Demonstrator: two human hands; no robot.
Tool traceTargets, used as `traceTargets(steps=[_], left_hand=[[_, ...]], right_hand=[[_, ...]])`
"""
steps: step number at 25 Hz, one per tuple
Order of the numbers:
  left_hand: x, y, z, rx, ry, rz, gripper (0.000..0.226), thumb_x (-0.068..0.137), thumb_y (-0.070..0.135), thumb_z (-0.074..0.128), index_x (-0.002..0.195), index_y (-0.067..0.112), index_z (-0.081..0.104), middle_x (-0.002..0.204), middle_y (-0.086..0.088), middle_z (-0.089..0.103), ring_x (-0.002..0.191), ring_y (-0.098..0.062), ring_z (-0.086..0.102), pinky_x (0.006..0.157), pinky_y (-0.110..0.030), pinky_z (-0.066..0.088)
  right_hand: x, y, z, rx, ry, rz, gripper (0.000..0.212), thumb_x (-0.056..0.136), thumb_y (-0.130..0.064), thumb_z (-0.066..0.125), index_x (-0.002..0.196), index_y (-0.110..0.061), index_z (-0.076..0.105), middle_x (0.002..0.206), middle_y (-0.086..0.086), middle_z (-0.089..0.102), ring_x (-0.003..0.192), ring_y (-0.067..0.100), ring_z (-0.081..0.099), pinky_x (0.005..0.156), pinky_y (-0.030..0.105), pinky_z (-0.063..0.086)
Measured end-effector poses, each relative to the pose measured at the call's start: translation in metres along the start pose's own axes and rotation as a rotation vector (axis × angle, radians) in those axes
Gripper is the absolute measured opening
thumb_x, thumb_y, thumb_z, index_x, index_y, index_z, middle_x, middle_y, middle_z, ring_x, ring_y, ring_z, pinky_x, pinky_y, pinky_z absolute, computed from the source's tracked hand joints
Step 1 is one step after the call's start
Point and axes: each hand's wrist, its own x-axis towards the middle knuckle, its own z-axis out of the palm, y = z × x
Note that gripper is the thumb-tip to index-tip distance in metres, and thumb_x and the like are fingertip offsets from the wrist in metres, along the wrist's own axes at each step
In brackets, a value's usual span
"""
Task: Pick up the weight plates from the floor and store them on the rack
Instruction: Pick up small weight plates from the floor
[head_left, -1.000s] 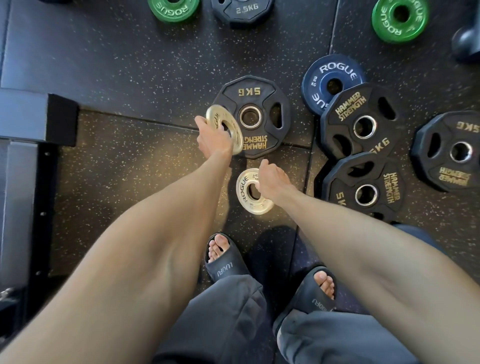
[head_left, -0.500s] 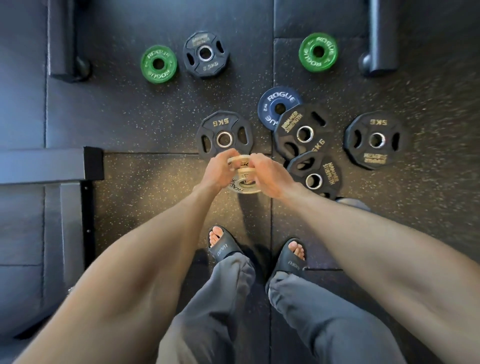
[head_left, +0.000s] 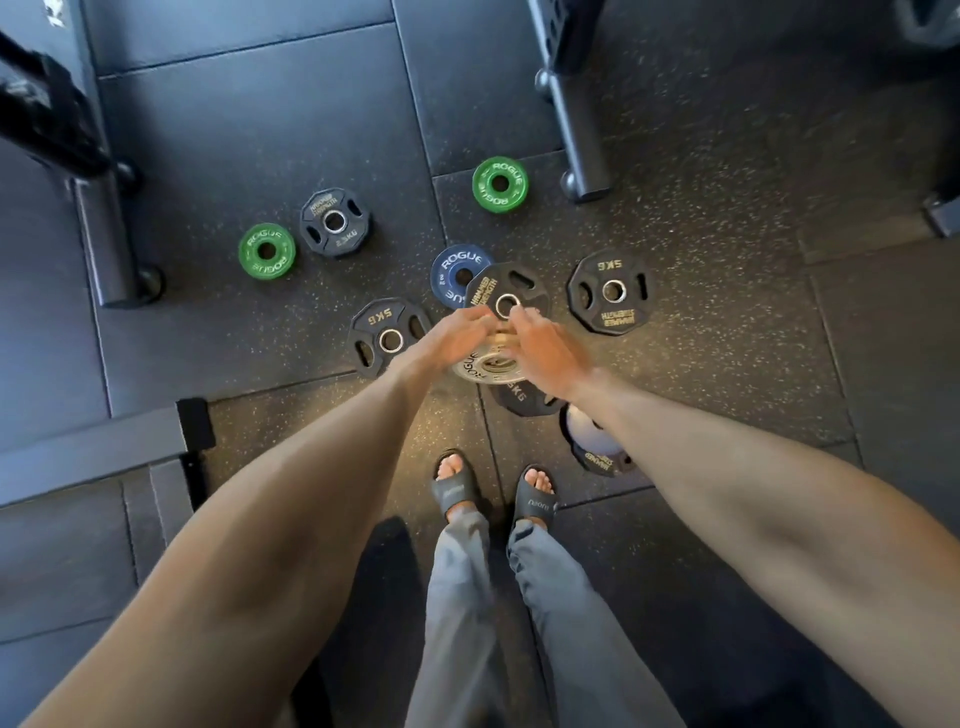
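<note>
We see left hand (head_left: 457, 338) and right hand (head_left: 543, 351) pinching small round silver metal weight plates (head_left: 480, 366) between them; black many-sided 5KG plate (head_left: 387, 325) at nine o'clock.

left hand (head_left: 457, 333), right hand (head_left: 546, 349) grip silver plates (head_left: 479, 367)

The speckled rubber floor (head_left: 727, 364) bears 2 green plates (head_left: 249, 260), 1 blue plate (head_left: 445, 273) and several black plates (head_left: 618, 318).

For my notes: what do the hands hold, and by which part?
The left hand and right hand hold the silver plates between them, by opposite edges.
</note>
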Motion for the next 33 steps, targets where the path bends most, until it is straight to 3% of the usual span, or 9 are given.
traceTargets(steps=[3,5,11,14,16,19,26,31,33], left_hand=[[-0.016,0.052,-0.004,0.153,-0.073,0.04,0.01,0.085,0.014,0.055,0.093,0.019,0.058,0.088,0.0,0.059,0.087,-0.02,0.057,0.072,-0.031,0.044],[-0.023,0.076,-0.005,0.28,-0.087,0.107,0.019,0.081,0.012,0.065,0.097,0.019,0.058,0.093,-0.003,0.062,0.09,-0.022,0.06,0.076,-0.033,0.047],[-0.051,0.151,-0.004,0.404,-0.092,0.286,0.026,0.086,0.015,0.069,0.111,0.014,0.065,0.096,0.002,0.059,0.087,-0.013,0.054,0.079,-0.024,0.043],[-0.053,0.187,0.003,0.401,-0.072,0.311,0.017,0.081,0.009,0.074,0.095,0.017,0.07,0.086,-0.001,0.064,0.08,-0.014,0.057,0.073,-0.029,0.048],[-0.046,0.211,0.011,0.408,-0.083,0.338,0.021,0.075,0.006,0.078,0.087,0.02,0.069,0.08,-0.003,0.065,0.074,-0.015,0.057,0.07,-0.029,0.046],[-0.027,0.257,0.033,0.481,-0.104,0.36,0.024,0.075,0.009,0.079,0.095,0.018,0.069,0.088,-0.011,0.069,0.075,-0.015,0.058,0.069,-0.032,0.047],[0.047,0.334,0.122,0.469,0.022,0.218,0.021,0.08,0.008,0.071,0.099,0.014,0.063,0.092,-0.003,0.058,0.086,-0.018,0.055,0.072,-0.024,0.04],[0.08,0.341,0.16,0.32,0.194,0.006,0.036,0.086,0.001,0.054,0.119,0.008,0.067,0.117,-0.008,0.068,0.108,-0.023,0.064,0.076,-0.019,0.042],[0.087,0.323,0.166,0.247,0.273,-0.139,0.031,0.091,0.007,0.054,0.119,0.005,0.067,0.118,-0.01,0.067,0.109,-0.026,0.063,0.084,-0.027,0.047]], right_hand=[[-0.019,-0.004,-0.048,0.012,-0.008,0.092,0.017,0.097,-0.018,0.059,0.102,-0.009,0.046,0.104,0.016,0.068,0.09,0.035,0.067,0.063,0.034,0.038],[-0.033,-0.008,-0.076,0.015,0.008,0.14,0.011,0.097,-0.01,0.053,0.101,-0.011,0.043,0.102,0.018,0.067,0.086,0.037,0.067,0.062,0.034,0.036],[-0.083,-0.014,-0.155,0.221,0.112,0.275,0.024,0.096,-0.017,0.057,0.099,-0.015,0.034,0.085,0.006,0.06,0.07,0.029,0.061,0.053,0.037,0.038],[-0.095,0.002,-0.189,0.317,0.15,0.351,0.042,0.09,-0.024,0.07,0.101,-0.02,0.03,0.082,0.006,0.061,0.07,0.025,0.061,0.06,0.043,0.048],[-0.096,0.024,-0.209,0.316,0.105,0.371,0.037,0.09,-0.024,0.069,0.105,-0.022,0.035,0.089,0.007,0.065,0.079,0.025,0.064,0.069,0.045,0.052],[-0.094,0.072,-0.236,0.241,0.05,0.326,0.021,0.091,-0.024,0.069,0.104,-0.018,0.053,0.097,0.007,0.065,0.091,0.027,0.062,0.079,0.045,0.052],[-0.088,0.218,-0.27,0.127,-0.042,0.18,0.013,0.091,-0.008,0.06,0.096,-0.016,0.051,0.084,0.007,0.064,0.076,0.029,0.062,0.06,0.038,0.045],[-0.072,0.283,-0.252,0.206,-0.154,0.149,0.012,0.097,-0.019,0.059,0.106,-0.014,0.054,0.093,0.012,0.069,0.082,0.029,0.063,0.069,0.042,0.051],[-0.061,0.292,-0.233,0.209,-0.193,0.161,0.014,0.097,-0.019,0.061,0.107,-0.012,0.054,0.095,0.012,0.068,0.083,0.027,0.061,0.068,0.036,0.046]])
